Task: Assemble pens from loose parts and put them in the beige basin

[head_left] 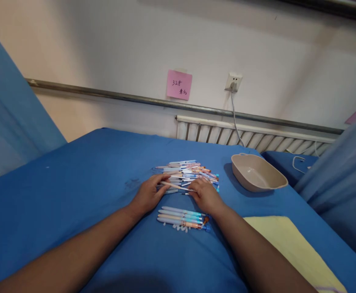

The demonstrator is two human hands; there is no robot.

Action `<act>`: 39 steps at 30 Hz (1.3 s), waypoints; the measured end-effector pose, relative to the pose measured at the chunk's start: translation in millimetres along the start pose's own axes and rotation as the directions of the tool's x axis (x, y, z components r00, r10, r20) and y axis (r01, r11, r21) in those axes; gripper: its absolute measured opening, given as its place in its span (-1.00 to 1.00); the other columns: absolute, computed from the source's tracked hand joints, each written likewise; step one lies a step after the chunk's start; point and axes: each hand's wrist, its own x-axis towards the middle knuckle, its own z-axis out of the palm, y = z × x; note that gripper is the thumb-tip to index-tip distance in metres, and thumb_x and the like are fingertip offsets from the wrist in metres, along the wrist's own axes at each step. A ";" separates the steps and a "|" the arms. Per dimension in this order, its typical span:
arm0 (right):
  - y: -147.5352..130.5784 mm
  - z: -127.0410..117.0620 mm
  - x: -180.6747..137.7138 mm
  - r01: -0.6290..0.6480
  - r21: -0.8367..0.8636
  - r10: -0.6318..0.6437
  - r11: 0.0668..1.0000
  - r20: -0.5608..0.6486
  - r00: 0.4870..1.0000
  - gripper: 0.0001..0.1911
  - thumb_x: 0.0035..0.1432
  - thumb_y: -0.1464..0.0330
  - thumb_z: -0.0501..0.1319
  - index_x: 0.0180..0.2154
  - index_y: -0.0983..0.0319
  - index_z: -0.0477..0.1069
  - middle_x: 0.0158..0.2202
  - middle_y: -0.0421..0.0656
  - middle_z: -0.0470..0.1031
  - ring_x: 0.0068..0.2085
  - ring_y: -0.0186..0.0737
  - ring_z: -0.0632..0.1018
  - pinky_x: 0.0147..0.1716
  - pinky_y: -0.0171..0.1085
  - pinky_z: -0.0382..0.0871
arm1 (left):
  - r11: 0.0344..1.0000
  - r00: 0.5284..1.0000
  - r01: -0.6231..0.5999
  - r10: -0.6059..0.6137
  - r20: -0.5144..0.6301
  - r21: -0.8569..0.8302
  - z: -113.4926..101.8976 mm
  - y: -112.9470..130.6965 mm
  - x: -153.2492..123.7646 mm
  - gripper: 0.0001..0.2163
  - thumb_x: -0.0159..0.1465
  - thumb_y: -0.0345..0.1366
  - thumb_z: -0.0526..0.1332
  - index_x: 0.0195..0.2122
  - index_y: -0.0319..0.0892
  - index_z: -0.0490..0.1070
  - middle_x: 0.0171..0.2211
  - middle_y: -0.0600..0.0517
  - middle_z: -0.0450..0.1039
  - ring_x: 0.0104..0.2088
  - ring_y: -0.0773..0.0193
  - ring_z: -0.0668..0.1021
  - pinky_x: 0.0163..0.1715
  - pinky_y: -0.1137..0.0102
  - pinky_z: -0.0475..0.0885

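Observation:
My left hand (151, 195) pinches one end of a pale cream pen (175, 186), which slants slightly down to the right. At the other end of it, the closed fingers of my right hand (207, 196) hold its narrow tip. Both hands are just in front of a loose pile of pens (182, 167) with pastel barrels and some orange and blue ends. Part of the pile is hidden by my fingers. Nearer to me, several pens (181, 215) lie side by side in a row. Small whitish bits (181, 228) are scattered along the row's near edge.
A blue cloth (105, 162) covers the table. On the right stand a beige plastic basin (259, 173) and, closer in, a folded yellow cloth (290, 244). Behind are a radiator (211, 132), a metal rail (120, 97) and a plugged-in cable (234, 114). Blue curtains (10, 106) hang at both sides.

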 end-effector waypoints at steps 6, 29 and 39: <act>-0.3 2.1 1.7 -0.042 -0.046 0.044 0.998 0.043 0.998 -0.82 0.22 0.36 0.07 -0.27 0.19 0.44 -0.27 -0.09 0.46 -0.17 -0.17 0.41 -0.16 -0.23 0.21 | 0.996 0.993 0.085 -0.087 -0.078 -0.030 -8.0 -1.8 2.1 -0.67 0.22 -0.16 0.12 -0.04 -0.18 0.35 -0.16 -0.04 0.50 -0.18 0.17 0.52 -0.11 0.27 0.40; -26.5 -13.7 -15.9 0.046 0.222 -0.095 0.974 0.214 0.972 -0.83 0.02 0.44 0.20 -0.28 0.17 0.45 -0.38 -0.21 0.48 -0.39 -0.30 0.44 -0.40 -0.36 0.24 | 0.999 0.996 0.045 -0.043 0.073 -0.014 -5.9 6.1 -4.3 -0.74 0.22 -0.21 0.10 -0.11 -0.17 0.40 -0.21 -0.05 0.50 -0.18 0.18 0.52 -0.12 0.28 0.40; -19.2 -4.9 -10.5 -0.041 0.290 0.006 0.956 0.124 0.992 -0.88 0.16 0.40 0.10 -0.23 0.21 0.35 -0.31 -0.17 0.45 -0.29 -0.27 0.44 -0.32 -0.32 0.26 | 0.985 0.939 -0.157 0.171 0.299 -0.069 -8.0 20.5 -11.3 -0.79 0.25 -0.24 0.11 -0.12 -0.13 0.39 -0.17 -0.04 0.47 -0.13 0.19 0.46 -0.08 0.30 0.32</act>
